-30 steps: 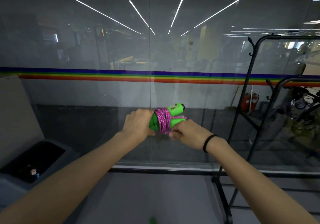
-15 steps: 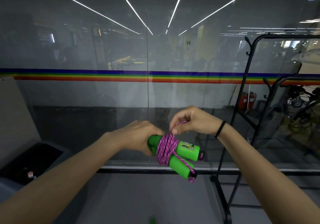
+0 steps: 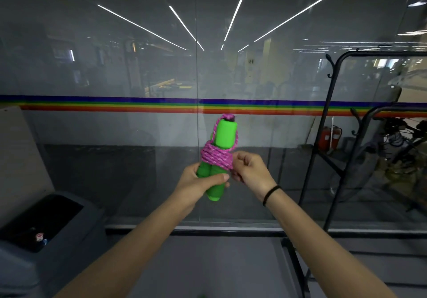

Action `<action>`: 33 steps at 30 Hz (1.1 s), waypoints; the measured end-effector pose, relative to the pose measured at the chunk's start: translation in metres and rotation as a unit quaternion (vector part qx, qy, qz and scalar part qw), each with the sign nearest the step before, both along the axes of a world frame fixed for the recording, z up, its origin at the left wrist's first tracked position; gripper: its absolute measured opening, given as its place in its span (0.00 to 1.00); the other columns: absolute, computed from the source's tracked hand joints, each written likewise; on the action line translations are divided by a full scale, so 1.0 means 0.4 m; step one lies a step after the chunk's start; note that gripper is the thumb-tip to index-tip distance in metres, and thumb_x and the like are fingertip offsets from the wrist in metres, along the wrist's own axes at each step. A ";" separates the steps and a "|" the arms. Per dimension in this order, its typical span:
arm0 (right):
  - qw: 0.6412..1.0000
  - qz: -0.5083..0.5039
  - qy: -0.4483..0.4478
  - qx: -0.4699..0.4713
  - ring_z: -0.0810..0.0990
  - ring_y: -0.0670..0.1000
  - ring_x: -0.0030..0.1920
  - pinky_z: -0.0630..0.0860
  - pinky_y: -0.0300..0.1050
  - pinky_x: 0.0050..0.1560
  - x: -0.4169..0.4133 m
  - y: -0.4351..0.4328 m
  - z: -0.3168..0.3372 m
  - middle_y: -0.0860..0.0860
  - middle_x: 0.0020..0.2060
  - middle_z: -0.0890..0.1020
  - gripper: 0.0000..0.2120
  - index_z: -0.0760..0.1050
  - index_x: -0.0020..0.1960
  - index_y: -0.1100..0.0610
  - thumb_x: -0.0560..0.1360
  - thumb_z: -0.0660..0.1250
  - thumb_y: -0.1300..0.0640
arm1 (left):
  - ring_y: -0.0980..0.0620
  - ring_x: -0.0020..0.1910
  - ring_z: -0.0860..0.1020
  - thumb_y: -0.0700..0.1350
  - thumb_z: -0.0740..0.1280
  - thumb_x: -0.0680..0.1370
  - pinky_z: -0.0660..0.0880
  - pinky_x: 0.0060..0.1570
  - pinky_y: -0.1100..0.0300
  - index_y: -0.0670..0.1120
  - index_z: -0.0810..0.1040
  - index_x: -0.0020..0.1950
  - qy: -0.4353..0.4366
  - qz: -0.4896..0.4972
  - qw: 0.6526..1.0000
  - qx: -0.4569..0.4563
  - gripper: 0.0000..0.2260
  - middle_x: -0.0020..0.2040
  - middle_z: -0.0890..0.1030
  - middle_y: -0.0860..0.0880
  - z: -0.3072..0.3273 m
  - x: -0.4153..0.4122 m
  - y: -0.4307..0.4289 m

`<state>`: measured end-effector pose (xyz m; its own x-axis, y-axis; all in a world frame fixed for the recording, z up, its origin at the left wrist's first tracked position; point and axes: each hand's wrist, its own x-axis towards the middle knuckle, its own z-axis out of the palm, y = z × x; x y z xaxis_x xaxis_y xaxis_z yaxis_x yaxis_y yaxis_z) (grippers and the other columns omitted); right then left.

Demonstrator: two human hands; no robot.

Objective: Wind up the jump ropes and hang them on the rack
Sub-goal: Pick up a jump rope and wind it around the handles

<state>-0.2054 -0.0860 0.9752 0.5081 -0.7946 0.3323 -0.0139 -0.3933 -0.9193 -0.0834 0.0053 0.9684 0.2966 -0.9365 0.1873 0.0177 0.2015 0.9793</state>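
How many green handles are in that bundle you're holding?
2. The upper handle rises above the pink rope wrap; the lower handle pokes out under the left hand, which grips both.

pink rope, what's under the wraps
Green handles: one end sticks out above, two below. Their middles are covered by the rope; the left hand hides part of the lower ends.

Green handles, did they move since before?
Yes. The green handles swung upward; their top now nearly reaches the rainbow stripe.
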 end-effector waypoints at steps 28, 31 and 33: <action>0.973 -0.093 0.017 -0.212 0.80 0.45 0.32 0.78 0.38 0.38 -0.070 0.079 0.084 0.48 0.33 0.82 0.04 0.81 0.45 0.54 0.71 0.71 0.59 | 0.50 0.37 0.79 0.53 0.65 0.76 0.79 0.45 0.52 0.48 0.75 0.57 -0.108 0.008 0.990 0.086 0.14 0.44 0.82 0.46 0.038 0.007 0.000; 0.968 -0.086 -0.029 -0.236 0.78 0.39 0.36 0.72 0.29 0.40 -0.072 0.077 0.086 0.46 0.37 0.80 0.04 0.81 0.46 0.55 0.72 0.69 0.59 | 0.51 0.35 0.78 0.53 0.64 0.76 0.80 0.43 0.53 0.47 0.75 0.56 -0.090 -0.007 0.992 0.083 0.13 0.43 0.82 0.47 0.042 -0.003 0.005; 0.957 -0.103 -0.035 -0.268 0.75 0.39 0.40 0.68 0.27 0.43 -0.068 0.074 0.089 0.44 0.38 0.76 0.04 0.81 0.46 0.56 0.73 0.68 0.59 | 0.52 0.33 0.78 0.53 0.63 0.77 0.80 0.42 0.54 0.47 0.75 0.54 -0.070 -0.016 0.994 0.085 0.12 0.42 0.82 0.47 0.044 -0.012 0.009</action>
<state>-0.2326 -0.0565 1.0109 0.3206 -0.5812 0.7479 -0.0866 -0.8043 -0.5879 -0.0882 0.0090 0.9860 0.2485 -0.9666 0.0619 -0.1172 0.0334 0.9925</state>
